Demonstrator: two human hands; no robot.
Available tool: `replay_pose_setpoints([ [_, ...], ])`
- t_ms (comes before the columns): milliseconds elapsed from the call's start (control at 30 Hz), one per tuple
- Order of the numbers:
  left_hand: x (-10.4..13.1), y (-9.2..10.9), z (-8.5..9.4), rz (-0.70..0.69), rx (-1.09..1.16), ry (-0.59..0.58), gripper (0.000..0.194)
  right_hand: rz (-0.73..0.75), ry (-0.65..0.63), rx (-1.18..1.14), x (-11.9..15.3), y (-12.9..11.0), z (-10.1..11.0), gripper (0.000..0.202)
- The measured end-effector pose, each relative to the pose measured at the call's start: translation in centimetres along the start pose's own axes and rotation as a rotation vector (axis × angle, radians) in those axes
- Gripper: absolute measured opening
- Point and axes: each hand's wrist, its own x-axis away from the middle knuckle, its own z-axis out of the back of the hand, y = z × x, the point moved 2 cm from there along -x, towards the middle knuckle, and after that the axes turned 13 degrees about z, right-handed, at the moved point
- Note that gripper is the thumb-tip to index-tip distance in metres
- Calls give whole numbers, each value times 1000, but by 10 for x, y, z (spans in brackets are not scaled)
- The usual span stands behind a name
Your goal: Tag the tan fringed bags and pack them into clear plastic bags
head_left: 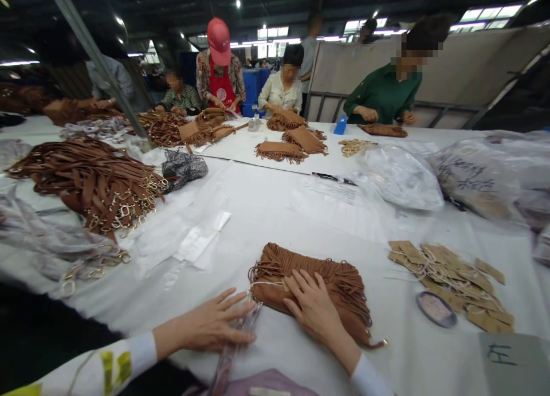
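A brown fringed leather bag (pixel 344 275) lies on the white-covered table at the near centre. My right hand (pixel 315 304) rests flat on the bag with its fingers spread, beside a small tan tag (pixel 290 285) with a white string. To the left of the bag, my left hand (pixel 219 321) has its fingers apart, above or against a strip in clear plastic (pixel 227 361) that runs to the bag's left end. A short strap end with a metal tip sticks out at the bag's lower right.
Tan tags (pixel 455 275) with strings and a small oval dish (pixel 436 310) are at the right. Brown straps with metal clips (pixel 94 178) lie at the left. Plastic bags (pixel 399 175) stand at the back right. Several people work across the table (pixel 266 195).
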Motion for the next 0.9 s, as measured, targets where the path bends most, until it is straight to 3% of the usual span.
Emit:
replay_pose_setpoints([
  [100, -28, 17, -14, -176, -35, 45, 37, -11, -11, -4, 2, -4, 2, 45],
  [167, -58, 33, -29, -157, -55, 120, 24, -31, -16, -40, 4, -3, 5, 43],
  [200, -74, 44, -37, -77, -56, 170, 23, -47, -16, -76, 4, -2, 7, 42],
  [333, -120, 85, -67, 476, -73, 336, 27, -137, -29, -313, 5, 8, 20, 53],
  [433, -127, 105, -85, 591, -65, 409, 31, -89, -116, -405, 11, 6, 29, 49],
  [600, -118, 93, -101, 561, 3, 397, 55, 107, -159, -281, 28, -7, 26, 95],
  [733, -112, 72, -91, 351, 1, 323, 48, 130, -155, -204, 36, -6, 17, 90],
  [800, -113, 66, -78, 268, -40, 378, 52, 149, -138, -164, 37, -3, 12, 88],
  [900, -120, 66, -61, 250, -88, 491, 61, 155, -88, -93, 38, 2, -4, 73],
])
